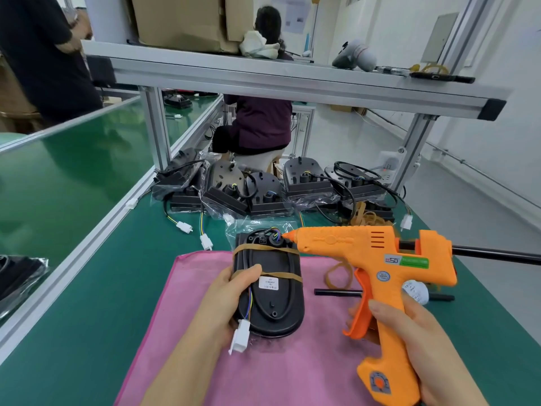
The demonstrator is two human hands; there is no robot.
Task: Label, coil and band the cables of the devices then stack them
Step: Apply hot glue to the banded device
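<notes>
The nozzle of the orange plastic hot-glue gun (pixel 380 259) sits right at the bundle of coloured wires where they leave the far end of the black oval plastic device (pixel 272 300). The main risk, as I judge it, is heat: a tip resting on the insulation could soften it, and a heavy squeeze could flood glue onto the tan rubber band (pixel 265 248) just beside the wires. Pulling the gun away could drag a glue thread across the casing or the small white printed label (pixel 268 282). The device lies on a pink soft cloth (pixel 175 317), so a sideways push from the gun could slide or tip it if the grip loosens. The dangling white plastic connector (pixel 240 335) could also snag.

The left hand (pixel 225 300) holds the device by its left rim, thumb laid on top near the second band and fingers curled out of sight beneath. The right hand (pixel 409 332) is wrapped round the gun's handle, thumb across its near side; fingertips show behind the trigger, though I cannot tell whether they are pressing it. The gun is level, pointing left.

The device is already labelled, coiled and banded twice, and lies on the cloth near the front edge of the green-topped table (pixel 87 332). Other black devices with loose cables (pixel 263 194) stand in a row along the far edge, not yet stacked
</notes>
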